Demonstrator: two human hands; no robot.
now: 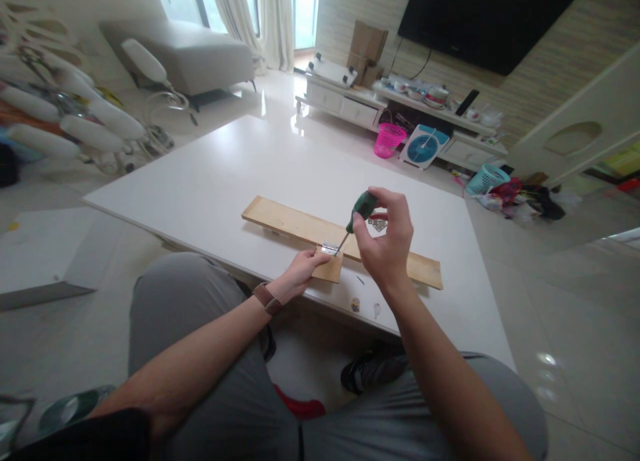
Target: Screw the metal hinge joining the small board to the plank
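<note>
My right hand (389, 237) is closed around the green handle of a screwdriver (363, 207), which slants down to the left. Its tip meets the silver metal hinge (329, 248). That hinge lies across a short wooden piece (329, 271) and the edge of a long wooden board (290, 222). With fingers and thumb, my left hand (300, 272) grips the short piece by its left side, thumb near the hinge. Whether a screw sits under the tip is too small to tell. Behind my right hand, more metal hinges (377, 223) lie partly hidden.
Everything rests on a white table (200, 161). Near its front edge are a small dark metal rod (361, 279), a yellow cartoon figure (355, 305) and a small clear item (377, 309). Beyond stand a pink basket (389, 141) and a blue fan (423, 147) on the floor.
</note>
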